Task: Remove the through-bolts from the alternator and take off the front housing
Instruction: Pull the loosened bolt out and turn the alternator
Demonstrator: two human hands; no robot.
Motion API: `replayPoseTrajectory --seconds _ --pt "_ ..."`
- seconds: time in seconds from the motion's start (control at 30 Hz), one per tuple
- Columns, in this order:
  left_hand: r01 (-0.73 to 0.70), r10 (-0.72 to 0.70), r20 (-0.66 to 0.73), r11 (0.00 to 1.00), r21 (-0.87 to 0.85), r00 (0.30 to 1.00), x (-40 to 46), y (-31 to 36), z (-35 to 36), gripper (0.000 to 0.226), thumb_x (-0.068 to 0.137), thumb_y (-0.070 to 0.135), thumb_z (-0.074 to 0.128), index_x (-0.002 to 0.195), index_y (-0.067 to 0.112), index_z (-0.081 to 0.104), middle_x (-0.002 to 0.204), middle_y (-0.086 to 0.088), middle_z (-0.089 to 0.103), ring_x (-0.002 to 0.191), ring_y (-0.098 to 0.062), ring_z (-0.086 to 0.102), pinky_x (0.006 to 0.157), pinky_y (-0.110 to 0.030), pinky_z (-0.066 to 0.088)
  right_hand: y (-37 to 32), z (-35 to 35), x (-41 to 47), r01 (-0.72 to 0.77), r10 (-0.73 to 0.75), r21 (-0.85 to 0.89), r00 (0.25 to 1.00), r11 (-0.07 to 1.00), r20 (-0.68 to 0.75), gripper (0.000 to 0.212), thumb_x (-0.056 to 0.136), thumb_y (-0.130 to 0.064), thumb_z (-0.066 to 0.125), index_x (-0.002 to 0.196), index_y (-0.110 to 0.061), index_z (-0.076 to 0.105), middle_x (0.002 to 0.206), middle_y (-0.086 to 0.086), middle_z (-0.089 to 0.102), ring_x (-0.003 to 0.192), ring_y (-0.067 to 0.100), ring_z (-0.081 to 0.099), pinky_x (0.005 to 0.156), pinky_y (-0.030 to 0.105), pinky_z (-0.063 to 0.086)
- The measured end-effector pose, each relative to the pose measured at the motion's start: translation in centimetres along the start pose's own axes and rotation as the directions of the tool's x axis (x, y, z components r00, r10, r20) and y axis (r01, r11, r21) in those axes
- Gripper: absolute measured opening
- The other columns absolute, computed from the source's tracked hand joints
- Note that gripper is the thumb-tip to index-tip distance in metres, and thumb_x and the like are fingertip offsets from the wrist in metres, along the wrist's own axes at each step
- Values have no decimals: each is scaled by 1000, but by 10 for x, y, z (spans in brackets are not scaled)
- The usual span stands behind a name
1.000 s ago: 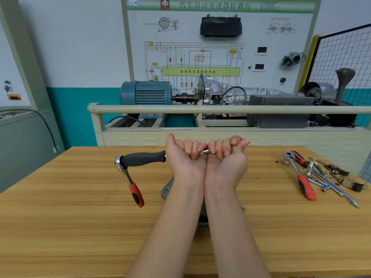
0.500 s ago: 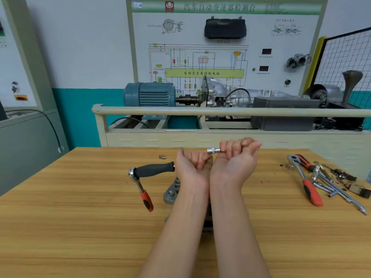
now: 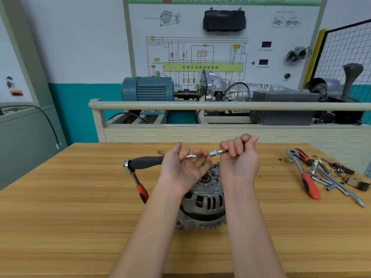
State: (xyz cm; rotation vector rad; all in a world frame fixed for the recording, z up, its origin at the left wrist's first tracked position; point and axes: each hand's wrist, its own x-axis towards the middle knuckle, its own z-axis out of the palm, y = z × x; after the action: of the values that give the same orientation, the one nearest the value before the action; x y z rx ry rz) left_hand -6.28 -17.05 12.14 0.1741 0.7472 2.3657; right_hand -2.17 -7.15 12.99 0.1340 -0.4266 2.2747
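Two hands raised above the alternator (image 3: 202, 203), which sits mid-surface, housing apparently still on. Your left hand (image 3: 180, 169) grips a black-handled driver (image 3: 147, 162); your right hand (image 3: 239, 159) has fingers curled round a socket (image 3: 216, 152), just apart from the driver tip. Bolt removal looks unfinished; bolts too small to tell. Spare tools (image 3: 321, 175) crowd the right; the surface (image 3: 60, 217) edge lies near your forearms.
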Motion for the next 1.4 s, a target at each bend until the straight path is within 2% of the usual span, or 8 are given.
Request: replayPoseTrajectory --seconds 0.3,0.4,0.5,0.6,0.87,1.07,1.17,1.4 --pt "134 -85 -110 792 596 990 -8 7 -3 59 97 27 33 38 22 31 42 0 32 40 -18 43 40 -18 34 -6 -10 4 -75 122 -334 985 939 121 30 102 -26 42 76 -13 52 50 -8 32 45 7 28 46 20 31" --pt "125 -64 -109 606 786 992 -11 10 2 62 98 25 35 36 22 32 38 -2 30 35 -18 41 36 -17 28 -12 -8 10 -27 219 -635 950 772 225 23 92 -32 59 83 -11 61 56 -8 40 50 7 32 47 18 29" --pt "89 -33 -83 449 889 996 -17 10 10 61 99 26 40 38 22 35 35 0 30 33 -18 42 34 -17 26 -12 3 14 40 321 -853 917 520 239 61 67 -59 73 99 -8 65 68 -6 42 51 6 30 43 16 26" --pt "35 -13 -33 364 931 999 -24 4 15 60 99 27 42 39 20 39 34 2 30 32 -16 38 34 -15 24 -5 14 18 65 373 -928 904 366 211 79 55 -67 73 117 -20 61 85 -7 53 52 2 37 41 12 29" --pt "-101 117 115 -115 988 987 -21 15 -3 37 97 30 48 62 19 40 45 7 37 41 -13 31 51 -29 27 -20 10 29 -3 427 -833 860 553 280 38 77 -44 74 108 -25 63 92 12 72 44 6 29 37 16 22" --pt "-103 213 216 -443 891 953 -13 25 -25 41 92 32 53 54 18 45 47 5 45 44 -15 42 45 -25 30 -23 -4 31 102 355 -944 910 314 216 25 82 -20 72 107 -20 69 87 3 69 40 1 42 37 12 27" --pt "-134 163 273 -574 808 948 -12 38 -37 36 81 40 66 55 18 54 47 7 49 42 -9 45 39 -20 31 -21 -21 29 175 398 -972 890 156 224 24 84 -20 72 108 -25 68 104 1 68 70 -6 62 53 8 45" --pt "-220 150 387 -615 757 910 -8 46 -50 60 59 72 67 60 19 40 54 7 40 50 -11 34 48 -27 26 -10 -47 28 234 390 -970 901 -66 191 15 88 -22 67 90 -37 62 88 3 72 87 20 69 85 50 54"
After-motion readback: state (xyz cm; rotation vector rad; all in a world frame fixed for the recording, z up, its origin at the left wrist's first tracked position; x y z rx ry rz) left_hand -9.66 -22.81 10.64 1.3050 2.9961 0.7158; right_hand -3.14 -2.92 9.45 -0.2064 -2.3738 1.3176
